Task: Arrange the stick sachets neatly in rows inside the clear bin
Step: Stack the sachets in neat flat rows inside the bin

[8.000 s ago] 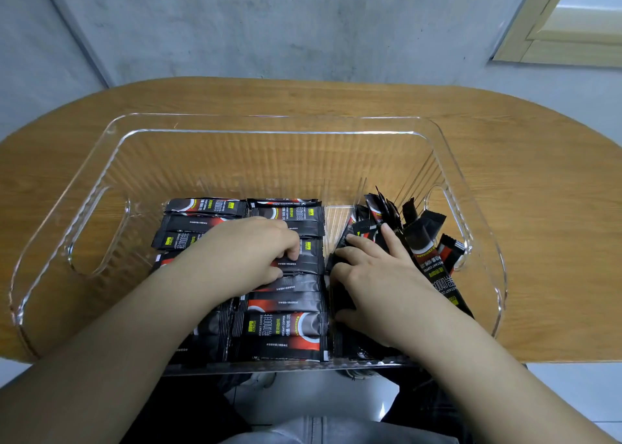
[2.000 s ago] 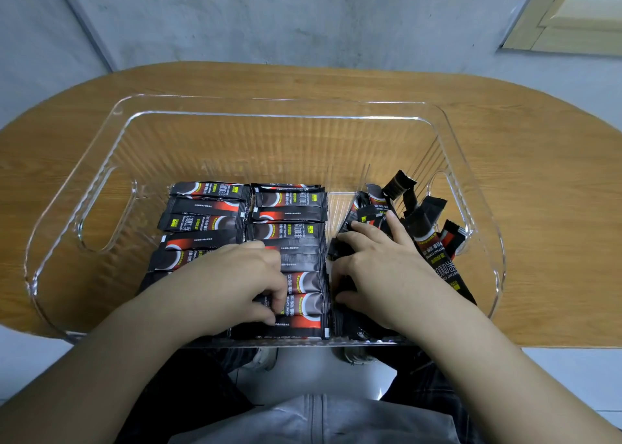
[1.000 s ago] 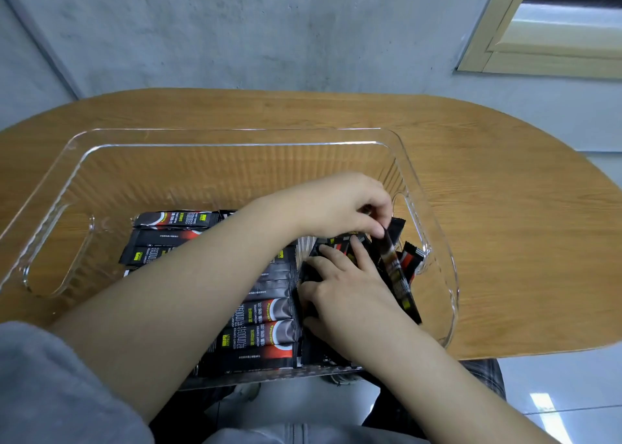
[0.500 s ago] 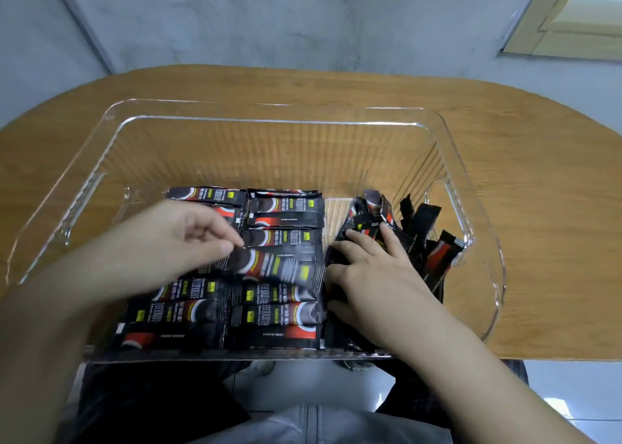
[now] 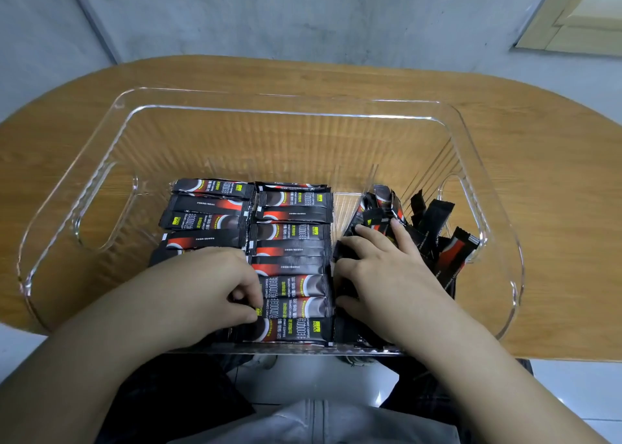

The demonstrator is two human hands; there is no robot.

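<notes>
The clear bin (image 5: 279, 107) sat on the wooden worktop (image 5: 545, 160), its near edge overhanging toward the person. Inside it, the stick sachets already lay flat in two tidy rows: a left row (image 5: 208, 208) and a middle row (image 5: 292, 241), each stacked from the far side toward the near wall. To the right, a loose heap of sachets (image 5: 434, 228) stood and leaned at odd angles against the bin's right wall, so by the look of it roughly two thirds of the work was done and a third row was left to build. The left hand (image 5: 215, 285) reached in over the near end of the left row, fingers curled, fingertips pinching at a sachet where the two rows met. The right hand (image 5: 383, 268) lay over the near part of the heap, fingers spread and fairly straight, pressing the sachets down rather than gripping any.
</notes>
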